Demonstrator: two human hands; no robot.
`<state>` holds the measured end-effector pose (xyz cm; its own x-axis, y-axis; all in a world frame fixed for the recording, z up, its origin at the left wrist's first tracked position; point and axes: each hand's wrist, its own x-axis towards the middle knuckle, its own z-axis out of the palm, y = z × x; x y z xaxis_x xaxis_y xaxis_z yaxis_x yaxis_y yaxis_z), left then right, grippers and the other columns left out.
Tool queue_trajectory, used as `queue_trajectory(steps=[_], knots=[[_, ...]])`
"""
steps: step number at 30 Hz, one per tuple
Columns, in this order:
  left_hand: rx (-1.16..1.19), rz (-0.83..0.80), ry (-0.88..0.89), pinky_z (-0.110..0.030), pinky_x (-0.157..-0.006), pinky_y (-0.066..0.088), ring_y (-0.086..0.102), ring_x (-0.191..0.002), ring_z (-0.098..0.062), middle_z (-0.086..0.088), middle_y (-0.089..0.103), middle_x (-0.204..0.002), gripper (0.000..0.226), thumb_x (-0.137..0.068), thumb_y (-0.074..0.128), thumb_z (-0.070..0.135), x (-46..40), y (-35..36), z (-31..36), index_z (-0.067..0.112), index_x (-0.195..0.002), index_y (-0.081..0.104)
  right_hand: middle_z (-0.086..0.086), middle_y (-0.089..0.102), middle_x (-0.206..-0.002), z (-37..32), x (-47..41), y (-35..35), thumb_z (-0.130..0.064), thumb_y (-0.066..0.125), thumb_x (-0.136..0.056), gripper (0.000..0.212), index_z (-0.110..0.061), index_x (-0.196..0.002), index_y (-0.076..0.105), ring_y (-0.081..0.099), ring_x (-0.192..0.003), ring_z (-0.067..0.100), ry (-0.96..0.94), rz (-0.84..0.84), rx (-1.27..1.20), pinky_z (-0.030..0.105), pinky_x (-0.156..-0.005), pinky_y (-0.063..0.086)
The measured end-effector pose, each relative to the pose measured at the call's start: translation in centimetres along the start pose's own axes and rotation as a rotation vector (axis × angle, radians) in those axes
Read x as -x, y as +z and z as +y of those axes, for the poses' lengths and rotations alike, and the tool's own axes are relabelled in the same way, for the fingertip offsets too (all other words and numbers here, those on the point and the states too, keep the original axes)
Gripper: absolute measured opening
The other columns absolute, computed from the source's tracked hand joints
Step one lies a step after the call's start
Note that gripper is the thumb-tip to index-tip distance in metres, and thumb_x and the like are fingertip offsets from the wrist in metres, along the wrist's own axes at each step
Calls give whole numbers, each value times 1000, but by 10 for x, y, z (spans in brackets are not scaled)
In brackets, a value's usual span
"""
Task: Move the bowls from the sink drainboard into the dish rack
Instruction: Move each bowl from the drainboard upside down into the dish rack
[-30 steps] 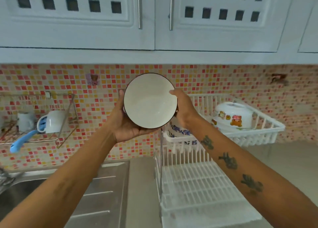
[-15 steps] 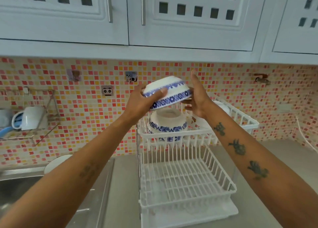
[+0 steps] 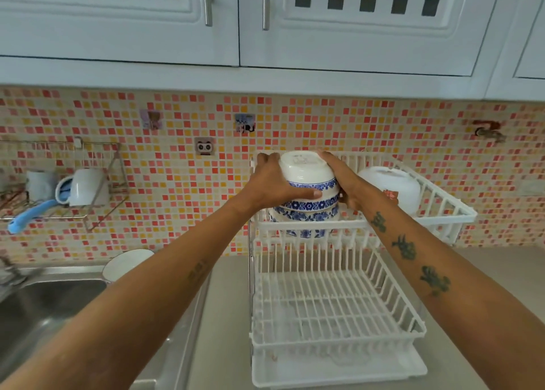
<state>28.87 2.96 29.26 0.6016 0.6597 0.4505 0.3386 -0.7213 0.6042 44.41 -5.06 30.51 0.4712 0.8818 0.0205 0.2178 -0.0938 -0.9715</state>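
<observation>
Up top, the white dish rack (image 3: 442, 210) carries a stack of blue-patterned bowls (image 3: 306, 217), its base hidden behind the front rail. Both hands clasp the upturned top bowl (image 3: 306, 171): left hand (image 3: 272, 183) and right hand (image 3: 343, 180), fingers wrapped round its sides. Another bowl (image 3: 126, 264), perhaps on the drainboard, is half-hidden by the forearm.

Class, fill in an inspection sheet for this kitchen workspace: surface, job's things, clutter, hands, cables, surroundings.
Surface: grey counter beside steel sink.
Job's things: upturned blue-patterned bowl stacked on others in dish rack upper tier; white bowl left by the sink.
Clutter: white lidded pot in upper tier.
Hands: left hand and right hand grip the bowl.
Cables: nothing seen.
Surroundings: mosaic tiles, cabinets, wall rack with mug.
</observation>
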Motion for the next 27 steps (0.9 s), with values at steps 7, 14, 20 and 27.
queue_trajectory(steps=[7,14,20,27], knots=[[-116,-128,-17,-35,-106,40,38,-129,-22,-9,39,-131,111,-58,83,59,-2,6,5,9,-142,32,3,67,-111,11,-4,-8,-73,37,-84,64,-30,-128,55,61,-88,18,112,13,67,28,-64,41],[-192,-191,-47,-34,-102,42,39,-131,-26,-11,36,-139,121,-53,79,69,-8,9,-1,7,-145,29,3,67,-97,17,-12,-7,-76,37,-82,70,-25,-127,55,58,-74,16,131,57,122,26,-55,38],[-205,-227,-46,-27,-90,38,41,-126,-24,-10,39,-134,117,-56,78,68,-12,15,-6,6,-143,30,5,69,-114,24,-18,-8,-70,40,-85,61,-25,-123,57,65,-101,23,164,34,81,38,-91,51],[-243,-285,-31,-27,-84,38,38,-127,-25,-10,44,-129,111,-56,74,73,-16,17,-8,15,-143,36,8,70,-116,25,-20,-6,-60,40,-91,55,-21,-126,57,65,-109,26,176,21,50,45,-101,49]])
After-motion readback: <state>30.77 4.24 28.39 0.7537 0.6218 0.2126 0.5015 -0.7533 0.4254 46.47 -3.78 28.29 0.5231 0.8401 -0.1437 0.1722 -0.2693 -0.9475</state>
